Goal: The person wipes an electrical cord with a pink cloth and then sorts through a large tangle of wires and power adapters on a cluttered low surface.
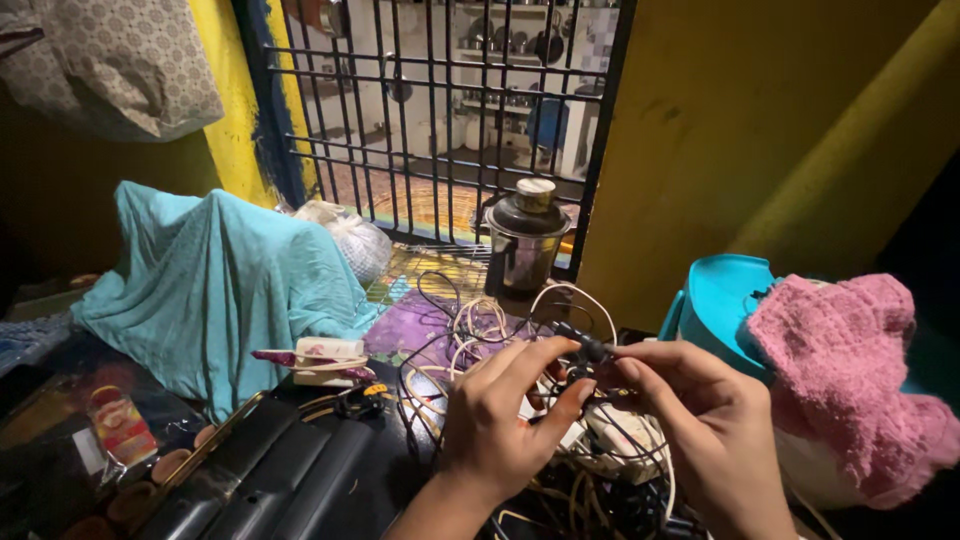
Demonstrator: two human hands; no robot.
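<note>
as pinched: plug point(592, 350) between fingertips point(570, 346)

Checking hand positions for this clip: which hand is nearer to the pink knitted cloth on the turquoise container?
Right. The right hand pinches a small black plug just left of the pink knitted cloth, almost beside it. The left hand sits farther left, over the tangled cables.

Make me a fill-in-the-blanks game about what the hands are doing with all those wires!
1. Both hands, left hand and right hand, pinch a small ____ plug.
2. Under them lies a tangle of ____.
3. The fluffy cloth at the right is ____.
4. The cloth draped at the left is ____.

Missing words: black; wires; pink; teal
</note>
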